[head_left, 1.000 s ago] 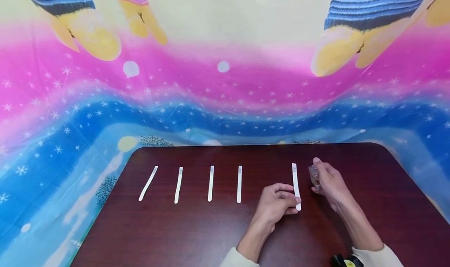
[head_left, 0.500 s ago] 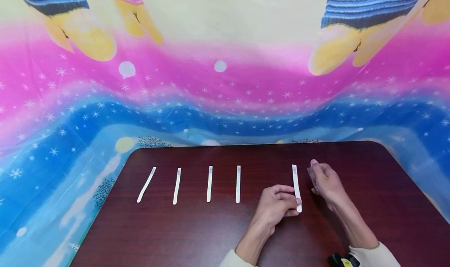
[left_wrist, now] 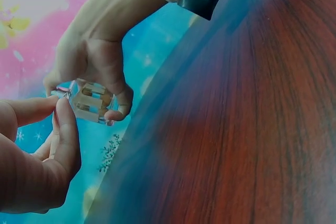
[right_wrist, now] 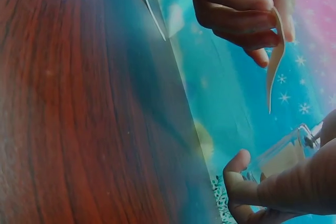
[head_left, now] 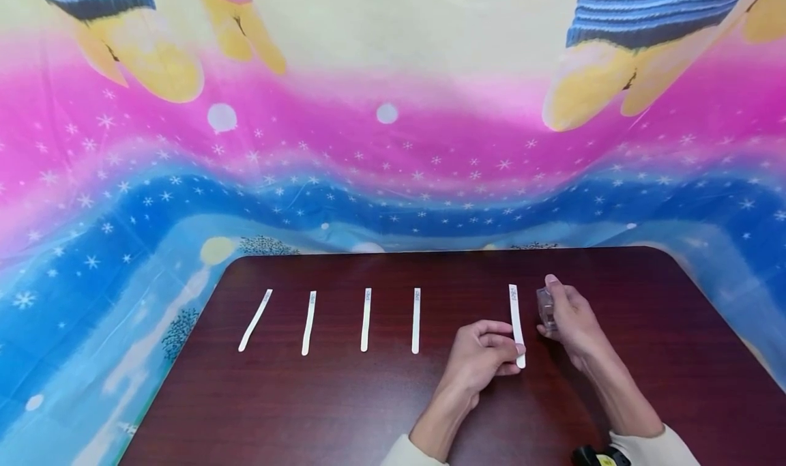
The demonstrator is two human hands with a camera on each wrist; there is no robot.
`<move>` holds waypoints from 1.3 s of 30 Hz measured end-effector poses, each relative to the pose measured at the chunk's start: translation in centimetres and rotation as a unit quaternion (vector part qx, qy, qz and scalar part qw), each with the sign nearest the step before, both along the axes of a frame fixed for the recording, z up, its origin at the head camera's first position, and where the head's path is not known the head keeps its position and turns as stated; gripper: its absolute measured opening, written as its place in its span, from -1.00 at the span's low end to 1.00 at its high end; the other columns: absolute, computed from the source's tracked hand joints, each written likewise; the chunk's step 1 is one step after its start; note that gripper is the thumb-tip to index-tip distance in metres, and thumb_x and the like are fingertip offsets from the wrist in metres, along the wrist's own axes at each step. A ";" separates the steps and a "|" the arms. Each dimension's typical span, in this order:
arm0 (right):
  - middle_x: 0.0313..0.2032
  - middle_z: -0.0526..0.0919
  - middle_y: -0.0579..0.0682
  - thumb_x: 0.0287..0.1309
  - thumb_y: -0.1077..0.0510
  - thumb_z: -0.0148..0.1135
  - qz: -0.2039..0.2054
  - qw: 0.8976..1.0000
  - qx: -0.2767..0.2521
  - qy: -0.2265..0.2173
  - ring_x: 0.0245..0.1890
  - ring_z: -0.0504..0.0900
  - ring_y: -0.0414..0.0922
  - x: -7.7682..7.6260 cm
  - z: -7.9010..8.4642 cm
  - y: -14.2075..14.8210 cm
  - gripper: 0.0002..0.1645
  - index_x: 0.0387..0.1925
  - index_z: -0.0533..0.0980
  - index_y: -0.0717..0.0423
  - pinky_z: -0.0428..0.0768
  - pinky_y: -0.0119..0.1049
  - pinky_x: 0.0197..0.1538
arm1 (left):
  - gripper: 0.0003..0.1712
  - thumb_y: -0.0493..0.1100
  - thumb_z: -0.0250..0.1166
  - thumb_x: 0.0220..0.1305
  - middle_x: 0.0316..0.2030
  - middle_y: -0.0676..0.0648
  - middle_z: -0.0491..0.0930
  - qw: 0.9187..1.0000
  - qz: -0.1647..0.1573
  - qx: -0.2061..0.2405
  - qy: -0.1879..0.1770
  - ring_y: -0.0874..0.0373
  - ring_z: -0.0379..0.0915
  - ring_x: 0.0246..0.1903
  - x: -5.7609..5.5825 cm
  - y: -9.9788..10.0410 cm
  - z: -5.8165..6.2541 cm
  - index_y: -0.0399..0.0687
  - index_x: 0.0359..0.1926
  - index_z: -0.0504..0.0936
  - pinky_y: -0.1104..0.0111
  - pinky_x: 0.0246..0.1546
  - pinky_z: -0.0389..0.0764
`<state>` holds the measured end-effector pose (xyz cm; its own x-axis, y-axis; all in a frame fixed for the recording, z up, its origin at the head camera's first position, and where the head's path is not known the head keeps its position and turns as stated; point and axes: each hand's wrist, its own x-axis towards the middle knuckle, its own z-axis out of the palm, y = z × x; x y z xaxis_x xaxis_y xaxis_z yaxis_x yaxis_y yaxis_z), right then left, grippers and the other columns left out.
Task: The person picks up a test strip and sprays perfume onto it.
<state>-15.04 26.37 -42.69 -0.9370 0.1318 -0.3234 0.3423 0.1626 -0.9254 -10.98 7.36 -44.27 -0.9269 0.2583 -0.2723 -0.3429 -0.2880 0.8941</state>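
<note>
My left hand pinches a white paper perfume test strip near its rounded lower end, between thumb and fingers. Small print marks the strip's far end, and in the right wrist view the strip looks slightly bent. Just to its right, my right hand grips a small clear glass perfume bottle, with a gap between bottle and strip. One digit lies at the bottle's top end, and another curls under its base. Light amber tones show inside the bottle in the left wrist view.
Several more white test strips lie spaced in a row on the dark red-brown table, among them a strip left of my left hand. A colourful printed cloth hangs behind the table. A black wrist device sits at the right sleeve.
Both hands stay in nearly the same place, still holding the strip and the bottle. The bottle wobbles slightly in my right hand, and the head view shifts a little.
</note>
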 end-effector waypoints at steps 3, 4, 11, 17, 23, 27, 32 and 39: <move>0.11 0.35 0.19 0.62 -0.46 -0.40 0.015 0.999 -0.035 -0.009 -0.05 0.51 -0.15 0.0 0.4 0.2 0.08 0.67 -0.17 0.31 0.78 -0.31 -0.04 | -0.69 -0.48 0.46 0.20 -0.40 -0.05 0.75 1.000 0.004 -0.004 0.005 0.23 0.66 -0.51 -0.2 -0.3 -0.1 -0.21 -0.04 0.73 0.42 -0.42 0.79; 0.11 0.36 0.17 0.62 -0.45 -0.41 0.016 0.999 -0.050 -0.010 -0.04 0.51 -0.15 0.0 0.5 0.2 0.08 0.68 -0.19 0.30 0.78 -0.31 -0.03 | -0.69 -0.48 0.46 0.20 -0.40 -0.05 0.75 1.000 0.004 -0.006 0.007 0.23 0.66 -0.50 -0.3 -0.4 -0.2 -0.21 -0.04 0.73 0.42 -0.42 0.79; 0.02 0.41 0.07 0.64 -0.43 -0.38 0.016 0.994 -0.107 -0.014 -0.06 0.53 -0.16 0.2 0.9 0.3 -0.08 0.52 0.04 0.26 0.81 -0.24 0.00 | -0.70 -0.47 0.45 0.22 -0.40 -0.03 0.73 1.000 0.000 -0.012 0.014 0.24 0.67 -0.48 -0.9 -1.1 -0.6 -0.23 -0.03 0.73 0.45 -0.40 0.78; 0.15 0.33 0.18 0.63 -0.46 -0.38 0.020 0.994 -0.110 -0.009 -0.01 0.53 -0.12 0.4 1.1 0.5 -0.02 0.54 -0.02 0.29 0.82 -0.20 0.01 | -0.71 -0.46 0.45 0.24 -0.40 -0.03 0.73 0.999 0.002 -0.031 0.017 0.23 0.66 -0.48 -1.1 -1.5 -0.8 -0.22 -0.02 0.74 0.42 -0.39 0.80; 0.22 0.30 0.23 0.63 -0.45 -0.39 0.025 0.992 -0.120 -0.005 -0.01 0.57 -0.14 0.4 1.4 0.4 0.04 0.59 -0.11 0.35 0.84 -0.19 0.04 | -0.71 -0.46 0.45 0.25 -0.39 -0.02 0.72 0.998 0.007 -0.052 0.026 0.23 0.66 -0.48 -1.6 -2.0 -1.0 -0.21 -0.01 0.74 0.39 -0.36 0.82; 0.19 0.35 0.19 0.63 -0.45 -0.37 0.024 0.992 -0.128 -0.003 -0.04 0.59 -0.16 0.3 1.5 0.4 0.02 0.57 -0.06 0.35 0.84 -0.18 0.03 | -0.69 -0.46 0.45 0.24 -0.39 -0.02 0.72 0.998 0.011 -0.059 0.028 0.24 0.65 -0.48 -2.0 -2.4 -1.2 -0.21 0.00 0.74 0.39 -0.36 0.82; 0.13 0.38 0.14 0.63 -0.45 -0.33 0.024 0.992 -0.127 -0.005 -0.04 0.59 -0.16 0.2 1.4 0.4 -0.02 0.53 0.00 0.31 0.85 -0.18 0.02 | -0.67 -0.49 0.44 0.22 -0.40 -0.02 0.71 0.998 0.012 -0.062 0.027 0.24 0.63 -0.49 -2.3 -2.6 -1.4 -0.24 0.01 0.74 0.42 -0.38 0.80; 0.11 0.38 0.11 0.64 -0.43 -0.28 0.024 0.992 -0.124 0.000 -0.04 0.58 -0.15 0.4 1.3 0.4 -0.07 0.50 0.04 0.28 0.85 -0.16 0.02 | -0.65 -0.51 0.42 0.21 -0.39 -0.04 0.70 0.997 0.019 -0.069 0.026 0.22 0.65 -0.47 -2.5 -3.0 -1.6 -0.28 0.02 0.73 0.37 -0.33 0.84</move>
